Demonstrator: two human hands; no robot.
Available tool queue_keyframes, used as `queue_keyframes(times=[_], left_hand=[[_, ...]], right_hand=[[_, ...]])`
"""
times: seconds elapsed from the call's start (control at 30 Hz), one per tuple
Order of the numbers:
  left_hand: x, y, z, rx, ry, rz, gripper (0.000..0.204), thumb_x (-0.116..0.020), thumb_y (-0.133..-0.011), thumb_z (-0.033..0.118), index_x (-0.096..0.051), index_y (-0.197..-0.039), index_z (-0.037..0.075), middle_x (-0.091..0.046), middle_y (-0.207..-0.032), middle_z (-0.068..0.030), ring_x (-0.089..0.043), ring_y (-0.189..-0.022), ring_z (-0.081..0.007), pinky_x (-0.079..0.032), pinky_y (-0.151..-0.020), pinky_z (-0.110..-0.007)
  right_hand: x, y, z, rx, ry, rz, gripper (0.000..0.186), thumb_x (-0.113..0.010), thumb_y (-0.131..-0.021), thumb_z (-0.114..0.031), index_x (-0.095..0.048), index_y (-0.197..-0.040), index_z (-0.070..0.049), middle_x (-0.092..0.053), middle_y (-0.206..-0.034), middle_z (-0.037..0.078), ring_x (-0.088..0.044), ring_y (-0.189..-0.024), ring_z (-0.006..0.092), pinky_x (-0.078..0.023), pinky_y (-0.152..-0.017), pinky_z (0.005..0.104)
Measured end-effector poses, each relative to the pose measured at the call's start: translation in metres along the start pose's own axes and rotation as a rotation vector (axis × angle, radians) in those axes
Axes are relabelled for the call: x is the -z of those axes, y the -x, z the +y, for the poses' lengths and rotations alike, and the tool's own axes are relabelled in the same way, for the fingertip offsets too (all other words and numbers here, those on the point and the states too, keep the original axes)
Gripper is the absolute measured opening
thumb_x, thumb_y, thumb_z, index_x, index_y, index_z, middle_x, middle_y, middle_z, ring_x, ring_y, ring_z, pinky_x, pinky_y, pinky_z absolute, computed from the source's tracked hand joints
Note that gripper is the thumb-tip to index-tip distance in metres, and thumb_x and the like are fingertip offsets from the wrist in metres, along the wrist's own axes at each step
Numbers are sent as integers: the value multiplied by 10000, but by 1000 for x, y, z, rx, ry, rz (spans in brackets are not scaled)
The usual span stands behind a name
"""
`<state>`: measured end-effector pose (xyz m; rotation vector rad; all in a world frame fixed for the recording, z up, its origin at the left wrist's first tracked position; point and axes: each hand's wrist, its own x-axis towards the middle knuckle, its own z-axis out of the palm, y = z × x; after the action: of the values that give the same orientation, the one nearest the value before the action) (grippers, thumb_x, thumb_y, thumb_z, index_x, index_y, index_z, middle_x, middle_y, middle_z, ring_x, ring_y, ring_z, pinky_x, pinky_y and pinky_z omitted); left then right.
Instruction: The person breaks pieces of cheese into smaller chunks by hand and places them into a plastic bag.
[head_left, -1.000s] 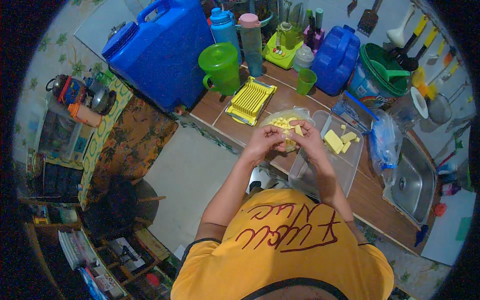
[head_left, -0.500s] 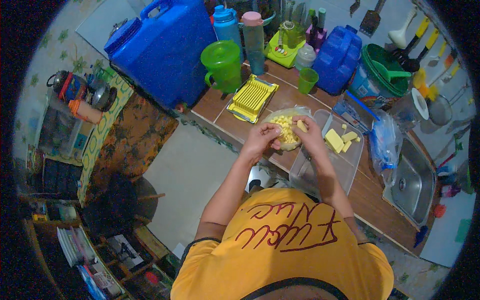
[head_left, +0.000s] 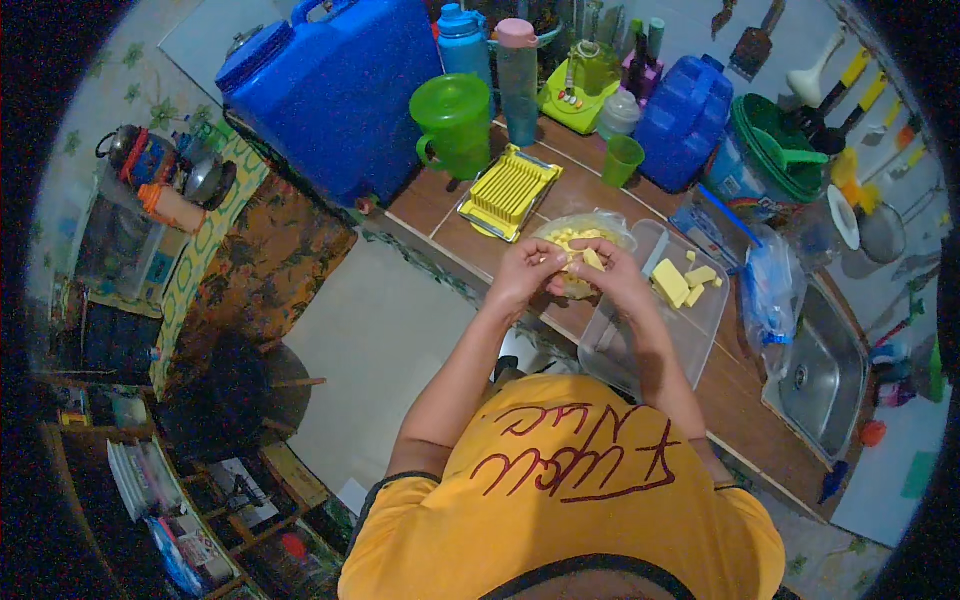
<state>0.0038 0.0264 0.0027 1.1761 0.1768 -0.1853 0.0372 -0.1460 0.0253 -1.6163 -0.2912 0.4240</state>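
Over a translucent bowl (head_left: pixel 600 228) of small yellow cubes, my two hands work close together. My left hand (head_left: pixel 525 277) pinches at small yellow pieces, its fingers curled at the bowl's left side. My right hand (head_left: pixel 615 278) grips a yellow piece (head_left: pixel 592 258) between thumb and fingers. Right of them a clear plastic container (head_left: pixel 620 355) holds a yellow block (head_left: pixel 668 284), several cut chunks and a pale long utensil (head_left: pixel 653 246). Behind the bowl lies a yellow grid slicer (head_left: pixel 508 192).
Along the counter's back stand a large blue jug (head_left: pixel 320 100), green pitcher (head_left: pixel 450 130), green cup (head_left: pixel 620 162), smaller blue jug (head_left: pixel 683 125) and green tub (head_left: pixel 760 150). Plastic bags (head_left: pixel 768 290) lie beside the steel sink (head_left: pixel 825 390). A cloth-covered table (head_left: pixel 240 290) is at left.
My hands drew slightly apart, showing more of the bowl, then came back together over it. The view has shifted slightly.
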Motion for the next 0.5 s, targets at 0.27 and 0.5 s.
queue_keyframes(times=[0.27,0.5], left_hand=[[2,1,-1,25,163,-66,161,-574,-864,95,-565,-982,-14,-606,-786,-90,-604,-638,-140,-537,-566,-258],[2,3,1,41,241,-24,212,-536,-849,12,-515,-1057,-22,-612,-849,-114,-629,-689,-173,-555,-626,-275]], right_hand=[[7,1,2,-109,-260,-10,324,-656,-769,-81,-573,-1080,-46,-602,-942,25,-572,-813,109,-478,-698,235],[12,-17,27,169,382,263,303,-668,-759,-151,-600,-1034,-43,-629,-972,111,-594,-873,213,-459,-801,309]])
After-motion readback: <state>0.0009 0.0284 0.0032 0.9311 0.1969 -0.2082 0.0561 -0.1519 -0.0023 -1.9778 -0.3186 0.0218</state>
